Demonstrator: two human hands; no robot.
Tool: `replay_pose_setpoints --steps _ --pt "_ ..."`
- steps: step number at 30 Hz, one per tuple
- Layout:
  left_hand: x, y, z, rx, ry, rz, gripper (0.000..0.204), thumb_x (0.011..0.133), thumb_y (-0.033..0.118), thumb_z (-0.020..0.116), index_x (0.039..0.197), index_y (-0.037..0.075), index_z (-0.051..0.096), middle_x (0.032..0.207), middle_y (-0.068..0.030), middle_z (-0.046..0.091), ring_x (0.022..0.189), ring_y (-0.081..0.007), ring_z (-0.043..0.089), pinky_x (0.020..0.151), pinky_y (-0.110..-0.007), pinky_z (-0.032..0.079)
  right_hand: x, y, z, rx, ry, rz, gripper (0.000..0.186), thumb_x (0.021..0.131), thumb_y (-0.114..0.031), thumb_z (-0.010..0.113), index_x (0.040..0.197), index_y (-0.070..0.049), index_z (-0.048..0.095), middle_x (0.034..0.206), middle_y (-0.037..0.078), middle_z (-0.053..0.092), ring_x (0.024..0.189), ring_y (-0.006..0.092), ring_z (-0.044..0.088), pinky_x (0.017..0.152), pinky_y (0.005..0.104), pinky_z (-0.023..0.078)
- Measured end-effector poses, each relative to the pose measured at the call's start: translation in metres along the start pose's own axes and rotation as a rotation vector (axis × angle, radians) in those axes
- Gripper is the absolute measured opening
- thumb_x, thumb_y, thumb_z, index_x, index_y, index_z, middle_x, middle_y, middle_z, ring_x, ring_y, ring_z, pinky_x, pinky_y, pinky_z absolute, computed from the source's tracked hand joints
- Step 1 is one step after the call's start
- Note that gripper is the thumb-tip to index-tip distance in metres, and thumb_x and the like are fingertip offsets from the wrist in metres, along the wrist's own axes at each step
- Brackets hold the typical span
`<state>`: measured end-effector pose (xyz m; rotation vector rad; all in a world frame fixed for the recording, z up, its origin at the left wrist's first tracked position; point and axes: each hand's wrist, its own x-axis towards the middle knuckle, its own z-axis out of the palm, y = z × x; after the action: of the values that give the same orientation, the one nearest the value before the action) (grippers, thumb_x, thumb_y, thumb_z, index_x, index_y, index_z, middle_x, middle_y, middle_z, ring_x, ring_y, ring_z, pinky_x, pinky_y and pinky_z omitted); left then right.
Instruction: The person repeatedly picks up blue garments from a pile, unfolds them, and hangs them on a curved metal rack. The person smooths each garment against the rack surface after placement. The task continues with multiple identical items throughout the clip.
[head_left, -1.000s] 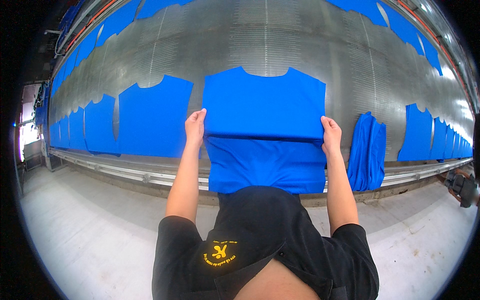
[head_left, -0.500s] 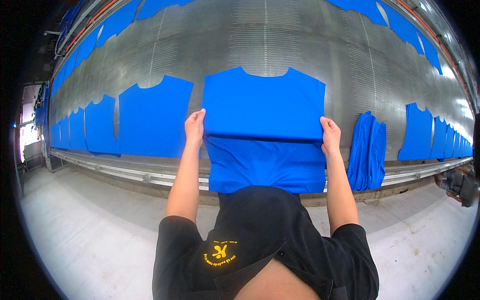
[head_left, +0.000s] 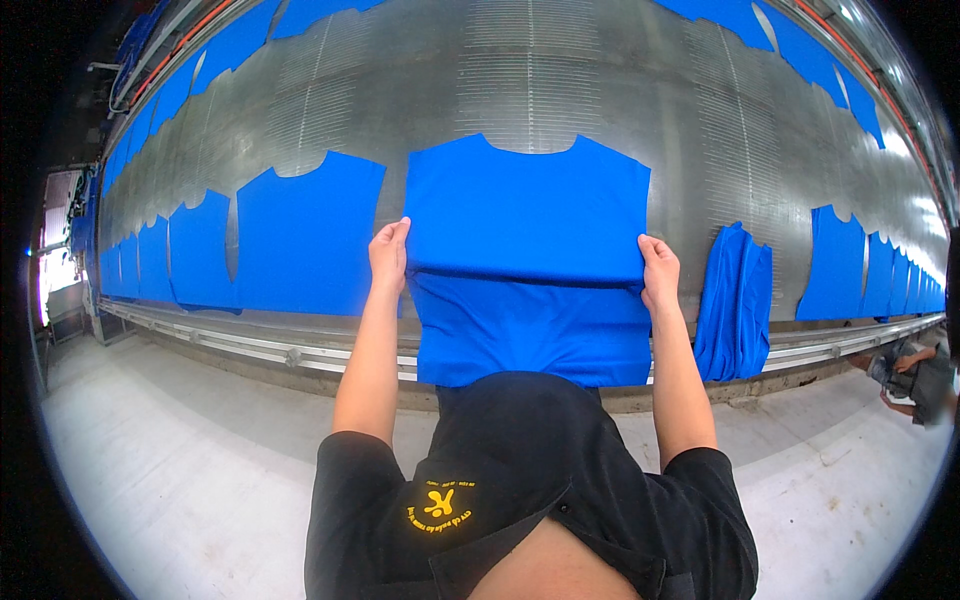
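Observation:
In front of me a blue cut shirt panel (head_left: 525,210) lies on the long grey table (head_left: 430,90), its scooped neckline pointing away. My left hand (head_left: 389,250) pinches the panel's left edge, and my right hand (head_left: 660,268) pinches its right edge at about the same height. Between the hands the cloth makes a dark crosswise fold. Below that fold its wrinkled lower part hangs over the table's near edge against my body. A bunched pile of blue fabric (head_left: 735,305) rests just right of my right hand.
More blue panels (head_left: 305,235) lie in a row to the left, and others (head_left: 835,265) to the right. Further panels (head_left: 720,15) line the far side. A metal rail (head_left: 270,348) runs along the near edge. Another person (head_left: 915,375) is at the far right.
My hands and the panel stay almost still. The person at the far right has come further into view, with arms now showing.

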<state>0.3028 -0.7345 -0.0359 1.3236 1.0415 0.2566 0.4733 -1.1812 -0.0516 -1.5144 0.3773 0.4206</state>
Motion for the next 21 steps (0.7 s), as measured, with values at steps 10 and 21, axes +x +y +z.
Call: replay_pose_setpoints --steps 10,21 --pt "0.0001 0.0015 0.0011 0.031 0.012 -0.004 0.026 0.099 0.028 0.069 0.096 0.001 0.069 0.087 -0.0027 0.070 0.076 -0.0093 0.060 0.070 -0.025 0.047 -0.0013 -0.0017 0.0006 -0.043 0.003 0.007 0.022 0.100 -0.021 0.066 0.104 0.000 0.070 0.092 0.002 0.070 0.081 0.0087 0.061 0.076 0.0240 0.049" --pt "0.0060 -0.0064 -0.0025 0.041 0.003 0.001 0.031 0.098 0.029 0.069 0.103 -0.001 0.071 0.093 -0.0052 0.072 0.080 -0.0114 0.063 0.074 -0.026 0.050 -0.0020 -0.0034 -0.0009 -0.093 -0.008 -0.027 0.022 0.100 -0.021 0.067 0.104 0.001 0.069 0.090 0.002 0.069 0.080 0.0080 0.060 0.073 0.0238 0.049"
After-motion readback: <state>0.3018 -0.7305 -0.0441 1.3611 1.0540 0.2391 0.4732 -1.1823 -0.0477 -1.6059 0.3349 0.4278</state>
